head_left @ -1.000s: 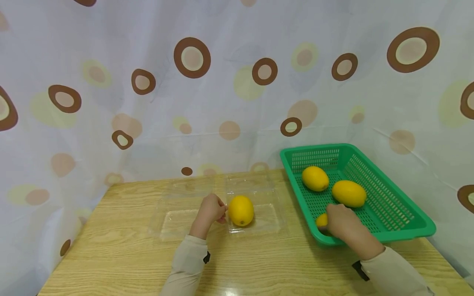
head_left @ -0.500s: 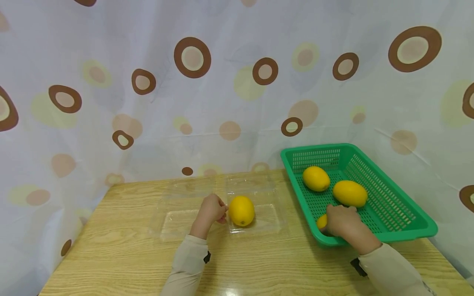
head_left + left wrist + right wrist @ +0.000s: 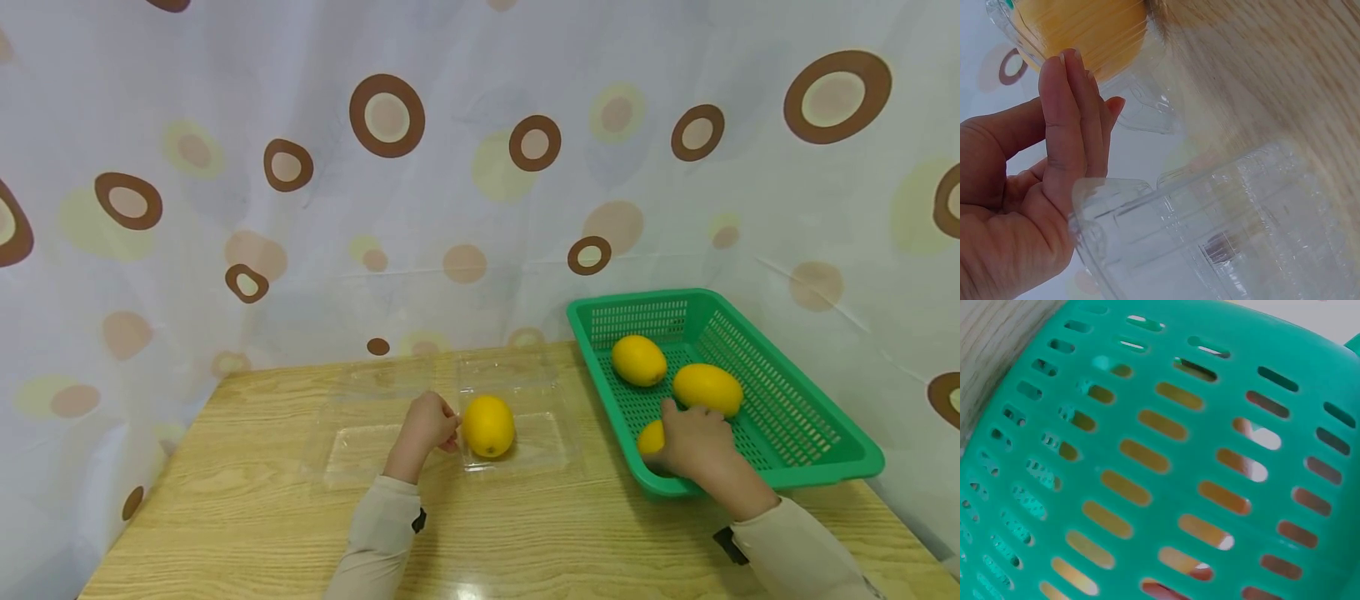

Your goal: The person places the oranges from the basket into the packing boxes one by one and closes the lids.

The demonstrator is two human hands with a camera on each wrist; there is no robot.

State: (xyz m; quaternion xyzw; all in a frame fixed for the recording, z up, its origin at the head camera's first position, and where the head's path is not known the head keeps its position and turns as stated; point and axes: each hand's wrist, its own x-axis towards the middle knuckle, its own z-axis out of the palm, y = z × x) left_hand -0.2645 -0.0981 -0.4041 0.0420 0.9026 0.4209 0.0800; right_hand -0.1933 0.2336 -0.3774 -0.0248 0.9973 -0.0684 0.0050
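The person wears long beige sleeves, snug at both wrists. A small black tab or strap shows at the left cuff (image 3: 418, 522) and another at the right cuff (image 3: 731, 546). Both hands are bare.

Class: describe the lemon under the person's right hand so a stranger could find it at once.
Find the green basket on the table's right side. Three lemons lie in it; this lemon sits at the near corner. Unlike the other two, it is half covered by the right hand.

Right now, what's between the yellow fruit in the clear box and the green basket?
In the head view, only the clear box's see-through wall and a strip of bare wooden table lie between that yellow fruit and the green basket.
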